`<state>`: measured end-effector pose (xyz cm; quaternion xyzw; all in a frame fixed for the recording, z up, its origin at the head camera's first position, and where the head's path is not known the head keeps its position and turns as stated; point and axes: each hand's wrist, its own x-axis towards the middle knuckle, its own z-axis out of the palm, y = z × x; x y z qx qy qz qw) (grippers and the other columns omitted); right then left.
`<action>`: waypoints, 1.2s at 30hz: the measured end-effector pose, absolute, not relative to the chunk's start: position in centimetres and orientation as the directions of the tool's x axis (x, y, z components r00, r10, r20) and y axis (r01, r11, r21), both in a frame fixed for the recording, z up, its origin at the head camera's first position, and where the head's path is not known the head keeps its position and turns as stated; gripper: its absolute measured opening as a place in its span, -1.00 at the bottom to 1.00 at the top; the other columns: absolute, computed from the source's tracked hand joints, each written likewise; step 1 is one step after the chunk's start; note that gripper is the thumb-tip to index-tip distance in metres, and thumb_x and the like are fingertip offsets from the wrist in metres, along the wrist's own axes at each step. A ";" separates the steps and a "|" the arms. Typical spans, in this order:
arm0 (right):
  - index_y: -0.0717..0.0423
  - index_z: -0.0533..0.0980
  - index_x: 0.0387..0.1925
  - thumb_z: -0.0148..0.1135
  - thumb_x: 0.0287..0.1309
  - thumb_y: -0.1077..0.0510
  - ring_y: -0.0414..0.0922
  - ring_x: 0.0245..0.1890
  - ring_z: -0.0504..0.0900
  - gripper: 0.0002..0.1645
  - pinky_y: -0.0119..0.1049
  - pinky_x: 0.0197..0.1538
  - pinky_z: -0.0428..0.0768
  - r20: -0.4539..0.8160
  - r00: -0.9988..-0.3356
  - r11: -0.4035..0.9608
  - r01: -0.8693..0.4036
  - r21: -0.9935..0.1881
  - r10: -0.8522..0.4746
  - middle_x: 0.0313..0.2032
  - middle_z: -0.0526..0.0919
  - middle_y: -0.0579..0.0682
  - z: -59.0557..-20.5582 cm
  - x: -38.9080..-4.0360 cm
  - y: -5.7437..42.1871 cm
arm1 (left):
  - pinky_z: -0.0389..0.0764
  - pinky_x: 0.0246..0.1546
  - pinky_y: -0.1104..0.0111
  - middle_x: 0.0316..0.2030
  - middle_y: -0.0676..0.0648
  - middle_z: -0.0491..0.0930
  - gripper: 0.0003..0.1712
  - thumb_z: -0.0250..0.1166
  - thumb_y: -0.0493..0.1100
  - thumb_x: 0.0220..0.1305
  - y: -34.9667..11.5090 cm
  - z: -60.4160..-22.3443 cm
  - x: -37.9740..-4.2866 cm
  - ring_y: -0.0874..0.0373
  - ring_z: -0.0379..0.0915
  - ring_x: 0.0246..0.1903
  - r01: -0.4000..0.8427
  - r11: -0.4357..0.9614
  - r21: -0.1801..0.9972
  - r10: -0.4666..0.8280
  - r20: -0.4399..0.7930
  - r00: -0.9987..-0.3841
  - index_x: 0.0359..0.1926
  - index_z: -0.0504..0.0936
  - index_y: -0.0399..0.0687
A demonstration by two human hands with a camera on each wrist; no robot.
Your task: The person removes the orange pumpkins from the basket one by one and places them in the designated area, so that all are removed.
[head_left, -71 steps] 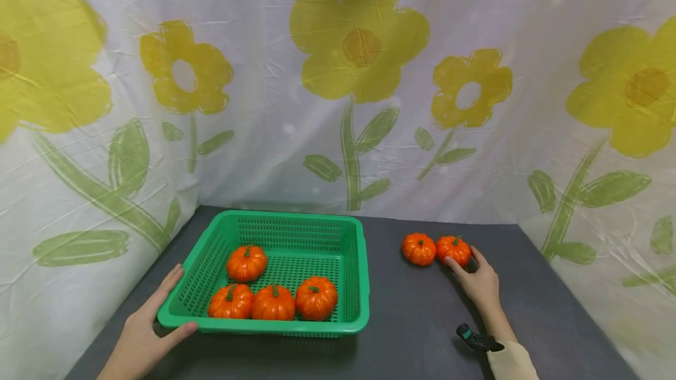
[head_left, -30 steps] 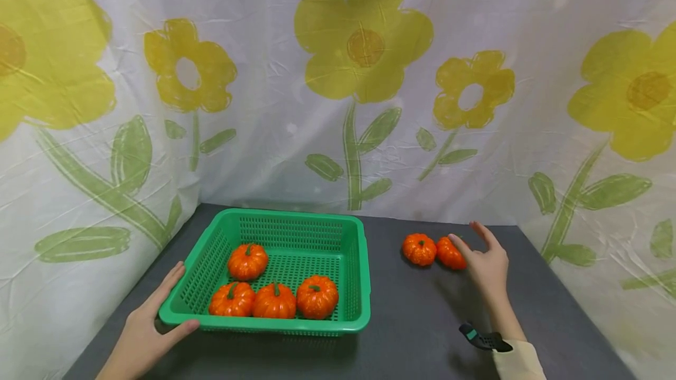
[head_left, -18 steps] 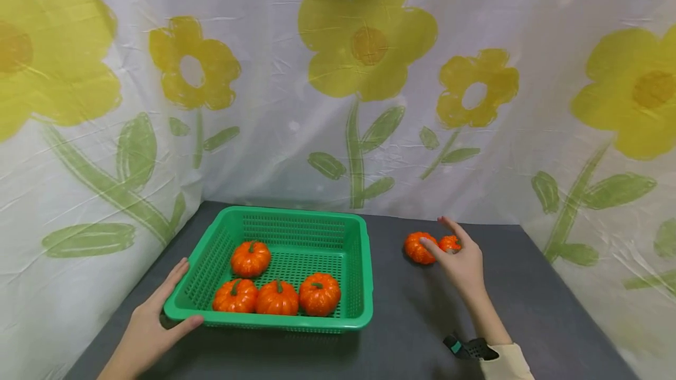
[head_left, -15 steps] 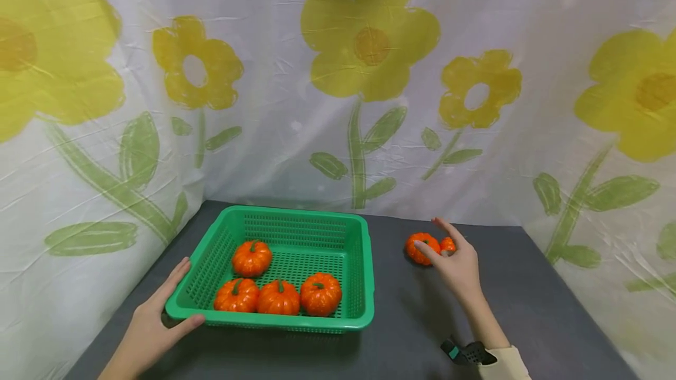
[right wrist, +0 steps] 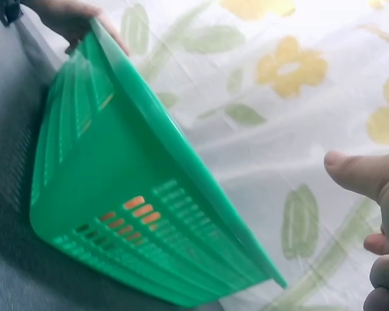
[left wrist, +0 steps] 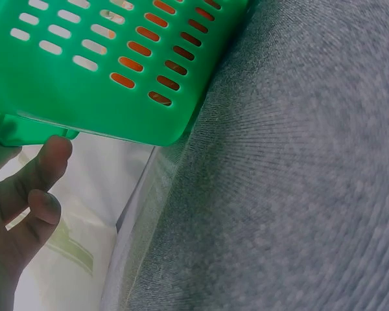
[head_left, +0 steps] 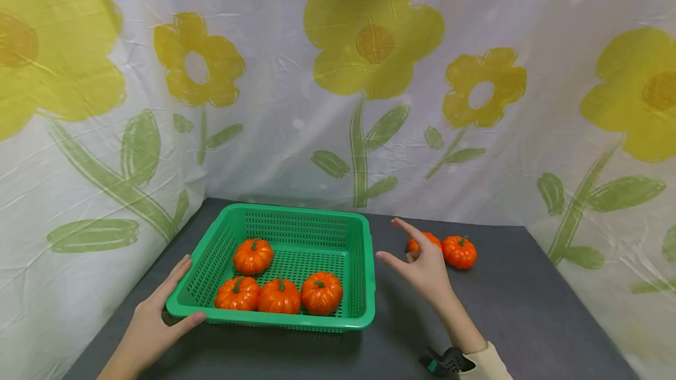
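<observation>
A green plastic basket (head_left: 274,322) with slotted walls holds several small orange pumpkins (head_left: 322,293) with green stems. My left hand (head_left: 150,324) rests at its front left corner, thumb along the front rim and extended fingers along the left side. In the left wrist view, fingertips (left wrist: 55,155) lie right by the green rim. My right hand (head_left: 425,265) is raised over the table just right of the basket, thumb and fingers spread, with nothing between them. Behind it, one pumpkin (head_left: 432,238) is partly hidden; another pumpkin (head_left: 459,252) sits in full view beside it.
The dark grey table (head_left: 507,304) extends under everything. A white cloth (head_left: 274,151) printed with yellow flowers hangs behind and along both sides. A black band (head_left: 448,362) is on my right wrist, beside a cream sleeve (head_left: 483,362).
My right hand has let go of the right-hand pumpkin, lifted off and moved left toward the basket, past both loose pumpkins. The left hand has stayed at the basket corner.
</observation>
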<state>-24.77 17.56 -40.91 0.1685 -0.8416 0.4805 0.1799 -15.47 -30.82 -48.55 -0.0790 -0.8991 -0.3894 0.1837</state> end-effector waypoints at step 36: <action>0.12 0.48 0.47 0.60 0.18 -0.08 -0.24 -0.80 0.10 -0.10 -0.38 -0.62 0.30 0.179 -0.789 0.501 -0.529 -0.685 -0.588 0.35 0.62 0.09 -39.4 -28.9 9.2 | 0.35 0.13 -0.47 0.68 0.22 0.01 0.19 0.59 -0.06 0.22 -30.9 -48.5 -15.5 0.85 -0.18 0.33 0.280 0.681 0.676 0.002 0.381 -0.924 0.71 0.08 0.39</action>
